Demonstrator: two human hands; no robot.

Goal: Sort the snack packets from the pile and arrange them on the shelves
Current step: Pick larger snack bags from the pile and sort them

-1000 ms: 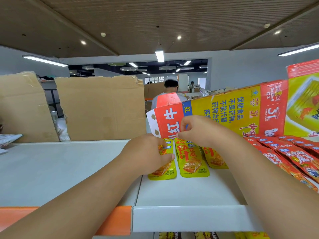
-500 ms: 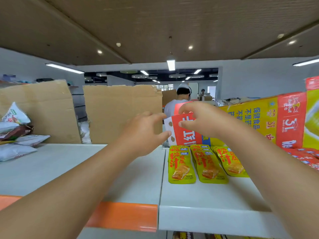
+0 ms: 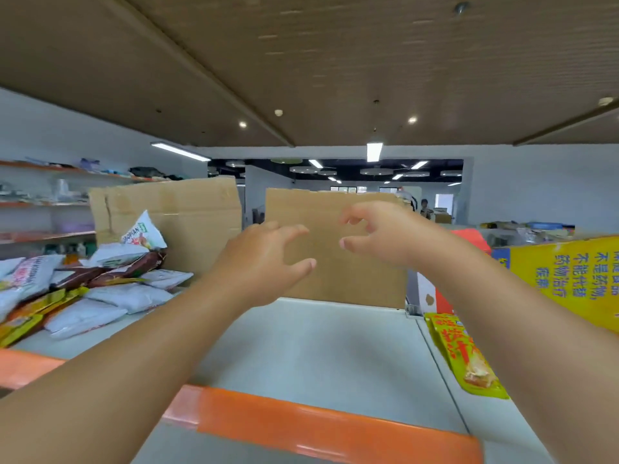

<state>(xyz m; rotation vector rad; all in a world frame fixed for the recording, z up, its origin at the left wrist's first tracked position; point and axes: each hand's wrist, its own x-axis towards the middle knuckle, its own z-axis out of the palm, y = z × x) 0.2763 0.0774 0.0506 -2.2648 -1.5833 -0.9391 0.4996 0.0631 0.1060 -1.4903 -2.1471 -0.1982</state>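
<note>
Two empty grips are what I have here. My left grip (image 3: pixel 264 262) and my right grip (image 3: pixel 378 236) both hang in the air at the centre of the frame, fingers spread and loosely bent, pinching nothing. The pile of snack packets (image 3: pixel 83 289) lies at the left of the frame on the white shelf (image 3: pixel 318 346), with white pillow bags over brown and yellow ones, well apart from either grip. One yellow packet (image 3: pixel 465 356) lies flat at the lower right, below the yellow carton (image 3: pixel 569 272). Bare shelf runs between them, in front of a cardboard panel (image 3: pixel 351 279).

I judge the step in hand to be going to the pile for the next packets. To do it well I'd lead with the left grip, since it is nearer, and lift from the top of the heap. Tugging from underneath could drag the slippery bags toward the orange edge strip (image 3: pixel 335 426). Yellow packets that match the one laid out would keep the sort clean. I'd pinch each by its sealed seam, not its puffed middle.
</note>
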